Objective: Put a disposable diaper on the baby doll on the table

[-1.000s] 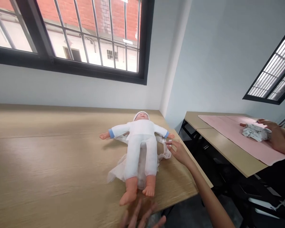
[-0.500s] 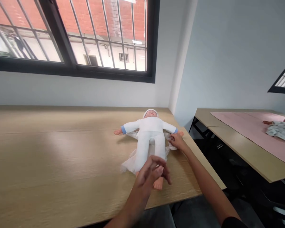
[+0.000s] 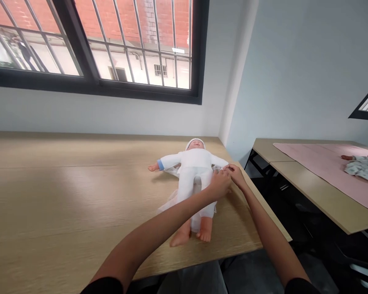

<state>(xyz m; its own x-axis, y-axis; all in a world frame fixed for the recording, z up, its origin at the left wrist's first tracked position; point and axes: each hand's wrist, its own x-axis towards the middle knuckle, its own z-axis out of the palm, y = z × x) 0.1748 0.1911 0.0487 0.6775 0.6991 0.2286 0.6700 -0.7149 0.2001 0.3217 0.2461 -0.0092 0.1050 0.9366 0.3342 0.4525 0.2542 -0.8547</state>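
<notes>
A baby doll (image 3: 196,161) in a white outfit and white cap lies face up on the wooden table, feet towards me. One blue cuff (image 3: 161,165) shows on the left sleeve. Sheer white cloth (image 3: 170,201) is spread beneath the doll. At the doll's arm on the right side, my right hand (image 3: 237,176) pinches what looks like that cloth, beside the sleeve end. Close against it, my left hand (image 3: 221,183) has its fingers curled together; what they grip is hidden. My hands cover the doll's hand and cuff there.
The wooden table (image 3: 64,204) stands against the wall below a barred window (image 3: 135,49). Across a gap on the right, another table (image 3: 313,196) bears a pink cloth (image 3: 319,159) and a second doll in patterned clothes (image 3: 364,168).
My left hand has moved forward and right, from above the doll's legs to beside my right hand. My right hand has shifted slightly up and right.
</notes>
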